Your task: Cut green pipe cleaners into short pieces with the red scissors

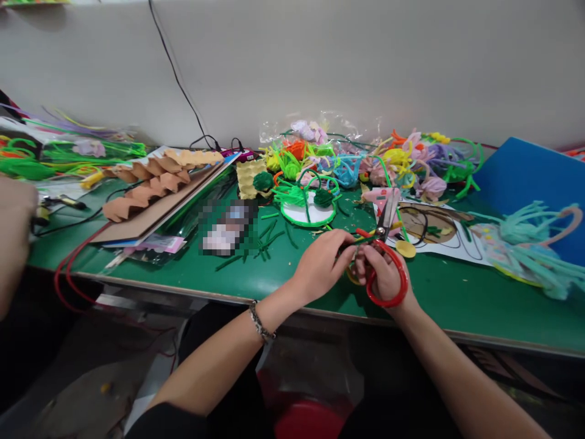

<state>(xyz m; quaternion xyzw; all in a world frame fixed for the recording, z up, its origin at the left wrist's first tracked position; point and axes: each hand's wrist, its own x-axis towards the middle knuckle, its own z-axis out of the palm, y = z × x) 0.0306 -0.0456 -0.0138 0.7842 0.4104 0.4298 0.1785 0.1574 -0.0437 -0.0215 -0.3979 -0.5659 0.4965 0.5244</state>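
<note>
Red-handled scissors [387, 214] are in my right hand [382, 271], their blades pointing up and away from me. My left hand [322, 265] is closed, thumb and fingers pinching a dark green pipe cleaner [364, 240] close to the scissors' pivot. Whether the blades touch it is hard to tell. Just beyond my hands lies a white disc [296, 214] edged in bright green, with green pipe cleaner shapes on it. Short cut green pieces [265, 239] are scattered to the left. A pink glue gun [379, 196] rests behind the scissors.
Bundles of coloured pipe cleaners [347, 171] line the wall. Egg-carton strips [150, 186] lie on cardboard at left, near a blurred-out phone [231, 227]. A blue board [534, 189] and a turquoise pipe cleaner piece [525, 228] are at right. Another person's arm [16, 238] shows at far left.
</note>
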